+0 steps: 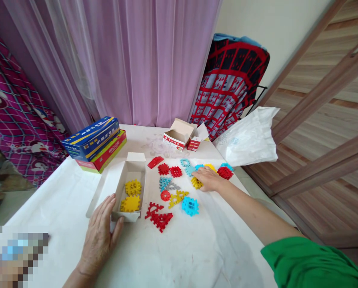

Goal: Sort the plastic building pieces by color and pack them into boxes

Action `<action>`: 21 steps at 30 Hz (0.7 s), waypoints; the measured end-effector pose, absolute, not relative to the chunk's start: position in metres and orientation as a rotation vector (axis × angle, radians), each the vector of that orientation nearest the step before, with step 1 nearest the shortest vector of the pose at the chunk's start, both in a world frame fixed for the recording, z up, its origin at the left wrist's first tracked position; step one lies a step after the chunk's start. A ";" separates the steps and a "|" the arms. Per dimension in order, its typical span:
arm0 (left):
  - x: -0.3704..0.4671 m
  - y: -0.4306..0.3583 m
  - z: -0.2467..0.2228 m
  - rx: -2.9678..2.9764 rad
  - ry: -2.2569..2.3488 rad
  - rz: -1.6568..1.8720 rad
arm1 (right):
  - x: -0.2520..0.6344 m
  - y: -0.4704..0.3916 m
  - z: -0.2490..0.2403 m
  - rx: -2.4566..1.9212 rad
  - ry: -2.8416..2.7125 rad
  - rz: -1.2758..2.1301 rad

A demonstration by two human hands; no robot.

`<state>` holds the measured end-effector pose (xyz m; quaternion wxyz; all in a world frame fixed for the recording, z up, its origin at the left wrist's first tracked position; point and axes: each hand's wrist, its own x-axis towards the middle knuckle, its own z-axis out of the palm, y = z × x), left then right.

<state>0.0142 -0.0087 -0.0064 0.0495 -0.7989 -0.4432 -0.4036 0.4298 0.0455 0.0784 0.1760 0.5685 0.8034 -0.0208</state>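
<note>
My left hand [102, 232] grips the near left corner of a long open cardboard box [115, 200], fingers along its side and thumb at the near end. Two yellow notched plastic blocks [130, 204] lie inside. My right hand [207, 178] reaches over the loose pieces, fingers stretched out above a light blue piece [188, 169]. Below its palm a yellow block [196, 183] shows in part; whether the thumb touches it is hidden. Beside this hand lie red pieces [225, 173]. Nearer me are a blue block [190, 206], a yellow triangle [178, 198] and red triangles [161, 221].
A blue box [91, 140] sits on a red and green box [107, 151] at the left. Small opened cartons [175, 138] stand at the back. A white plastic bag [247, 136] hangs over the right table edge. A blurred patch covers the lower left corner.
</note>
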 end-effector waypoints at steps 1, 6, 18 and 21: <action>0.014 -0.009 -0.006 -2.430 -1.340 -1.229 | 0.430 0.045 0.077 1.620 2.266 -0.058; 0.015 -0.011 -0.004 -2.422 -1.348 -1.216 | 0.430 0.043 0.078 1.661 2.252 -0.023; 0.017 -0.015 -0.002 -2.402 -1.385 -1.245 | 0.270 0.088 0.157 1.614 2.721 0.118; 0.017 -0.016 -0.001 -2.403 -1.378 -1.254 | 0.232 0.104 0.155 1.511 2.753 0.142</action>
